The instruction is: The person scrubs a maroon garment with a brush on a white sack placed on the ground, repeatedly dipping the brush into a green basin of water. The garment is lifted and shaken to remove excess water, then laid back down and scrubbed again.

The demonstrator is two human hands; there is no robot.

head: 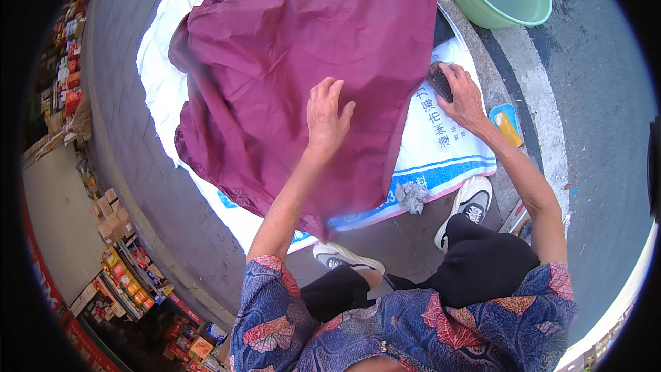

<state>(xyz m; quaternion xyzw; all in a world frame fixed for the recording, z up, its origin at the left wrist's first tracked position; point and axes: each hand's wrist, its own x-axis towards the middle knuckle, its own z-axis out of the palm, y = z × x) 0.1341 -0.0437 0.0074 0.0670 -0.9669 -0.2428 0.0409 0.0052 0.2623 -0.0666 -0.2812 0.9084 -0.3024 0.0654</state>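
A large maroon cloth (289, 62), creased and spread out, lies on white woven plastic sheeting (162, 62) on the ground. Over the middle of the cloth is my left hand (328, 113), thumb apart from the fingers and nothing in it; whether it touches the fabric is hard to tell. At the cloth's right edge my right hand (461, 95) grips a dark brush (440, 84), its bristly face partly hidden by the fingers. A blue soap dish (501, 113) with a yellow soap bar (508, 130) sits beside my right forearm.
A pale green plastic tub (483, 8) with water stands on the road at top right, past the stone kerb (488, 67). Near my shoes lies a crumpled grey rag (411, 197). Shop goods (126, 279) and cardboard boxes (111, 217) line the left side.
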